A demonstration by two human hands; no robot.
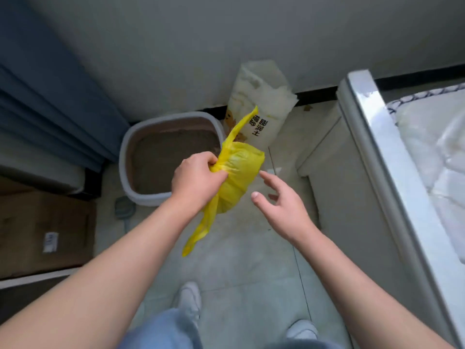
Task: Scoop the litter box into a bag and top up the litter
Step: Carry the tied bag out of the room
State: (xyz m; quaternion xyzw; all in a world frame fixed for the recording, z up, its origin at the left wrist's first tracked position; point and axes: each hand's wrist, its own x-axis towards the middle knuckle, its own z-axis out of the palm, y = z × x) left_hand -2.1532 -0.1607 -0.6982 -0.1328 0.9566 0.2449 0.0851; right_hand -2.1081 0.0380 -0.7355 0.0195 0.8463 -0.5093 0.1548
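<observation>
Gripping yellow bag (pixel 240 177), left hand (pixel 196 181).

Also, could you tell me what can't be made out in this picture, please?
Head view:
- Yellow bag: contents hidden by opaque plastic, neck bunched in the left hand.
- Scoop: small and blurred beside the litter box.
- Litter sack: fill level hidden by its opaque sides.
- Litter: clumps too blurred to tell.
</observation>
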